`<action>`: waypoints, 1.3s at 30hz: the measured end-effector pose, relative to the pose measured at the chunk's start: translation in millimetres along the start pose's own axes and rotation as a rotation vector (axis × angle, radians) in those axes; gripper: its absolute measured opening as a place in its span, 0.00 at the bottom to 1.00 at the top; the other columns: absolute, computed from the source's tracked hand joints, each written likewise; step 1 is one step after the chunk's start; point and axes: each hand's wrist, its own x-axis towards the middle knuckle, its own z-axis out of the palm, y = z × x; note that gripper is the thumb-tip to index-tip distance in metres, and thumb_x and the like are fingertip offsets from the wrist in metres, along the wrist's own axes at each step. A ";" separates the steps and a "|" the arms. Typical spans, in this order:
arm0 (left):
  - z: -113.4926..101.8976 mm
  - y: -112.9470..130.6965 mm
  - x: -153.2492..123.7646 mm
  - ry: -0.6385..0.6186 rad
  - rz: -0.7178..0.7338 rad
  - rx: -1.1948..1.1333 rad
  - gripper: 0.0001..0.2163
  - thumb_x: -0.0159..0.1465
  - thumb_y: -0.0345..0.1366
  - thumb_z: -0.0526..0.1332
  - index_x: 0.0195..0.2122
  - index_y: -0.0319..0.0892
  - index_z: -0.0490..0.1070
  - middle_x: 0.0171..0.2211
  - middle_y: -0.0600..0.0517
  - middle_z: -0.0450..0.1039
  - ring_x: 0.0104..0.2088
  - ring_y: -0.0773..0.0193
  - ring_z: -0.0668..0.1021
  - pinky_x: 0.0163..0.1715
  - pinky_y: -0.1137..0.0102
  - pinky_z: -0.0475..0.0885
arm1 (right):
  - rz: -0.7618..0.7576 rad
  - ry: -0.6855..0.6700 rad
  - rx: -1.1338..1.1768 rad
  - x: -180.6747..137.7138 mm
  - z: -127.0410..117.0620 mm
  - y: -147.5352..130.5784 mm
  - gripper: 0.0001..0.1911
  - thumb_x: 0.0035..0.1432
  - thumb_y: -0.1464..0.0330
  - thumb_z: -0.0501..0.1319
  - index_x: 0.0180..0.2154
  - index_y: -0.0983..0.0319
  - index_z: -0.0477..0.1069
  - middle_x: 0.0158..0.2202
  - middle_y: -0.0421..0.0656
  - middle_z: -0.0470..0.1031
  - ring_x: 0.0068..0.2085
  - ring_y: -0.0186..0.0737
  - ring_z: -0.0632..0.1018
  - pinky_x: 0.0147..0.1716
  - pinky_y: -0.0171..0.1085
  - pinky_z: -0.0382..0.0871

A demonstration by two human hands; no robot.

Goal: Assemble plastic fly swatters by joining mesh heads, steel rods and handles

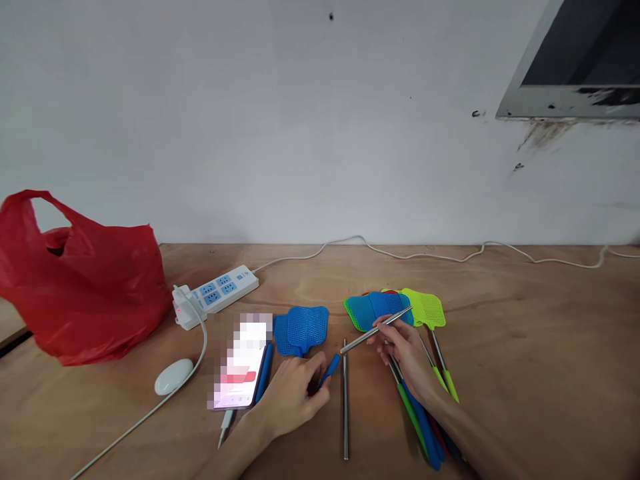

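Observation:
My left hand (pixel 295 390) is closed on a short blue handle sleeve (pixel 331 368), which points up to the right. In my right hand (pixel 404 350) is a thin metal rod (pixel 367 339), held slantwise between thumb and fingers. The rod's lower end is at the tip of the blue sleeve; whether it sits inside I cannot tell. Below them a second metal rod (pixel 345 407) lies on the table. Just beyond my left hand are blue fly swatter heads (pixel 307 327). Under and beside my right hand lies a pile of fly swatters (pixel 425 308) in blue, green and yellow, partly hidden.
A lit phone (pixel 243 367), partly blurred, lies left of my left hand beside a blue handle (pixel 264 373). Farther left are a power strip (pixel 233 290), a white oval device (pixel 173 377) and a red plastic bag (pixel 95 287). A white cable (pixel 415 256) runs along the wall.

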 end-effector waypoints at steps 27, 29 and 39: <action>3.9 -3.0 -4.9 0.113 0.068 -0.063 0.04 0.65 0.36 0.54 0.34 0.46 0.65 0.26 0.56 0.70 0.26 0.62 0.73 0.27 0.71 0.62 | -0.132 -0.041 -0.229 0.6 -0.6 -10.7 0.22 0.47 0.48 0.70 0.35 0.58 0.82 0.40 0.48 0.83 0.48 0.54 0.78 0.54 0.50 0.67; 4.4 -3.5 -5.1 0.127 0.075 -0.067 0.05 0.66 0.37 0.54 0.34 0.46 0.65 0.24 0.57 0.68 0.25 0.63 0.72 0.26 0.71 0.62 | -0.143 -0.056 -0.231 0.1 -0.8 -11.9 0.21 0.48 0.48 0.70 0.35 0.58 0.82 0.40 0.48 0.82 0.47 0.54 0.78 0.53 0.50 0.68; 7.1 -2.0 -5.9 0.136 0.067 -0.088 0.06 0.70 0.39 0.54 0.37 0.46 0.66 0.26 0.57 0.69 0.27 0.63 0.73 0.28 0.71 0.62 | -0.118 -0.237 -0.179 -14.9 11.3 3.7 0.15 0.51 0.53 0.70 0.33 0.57 0.82 0.41 0.47 0.81 0.45 0.50 0.79 0.47 0.45 0.73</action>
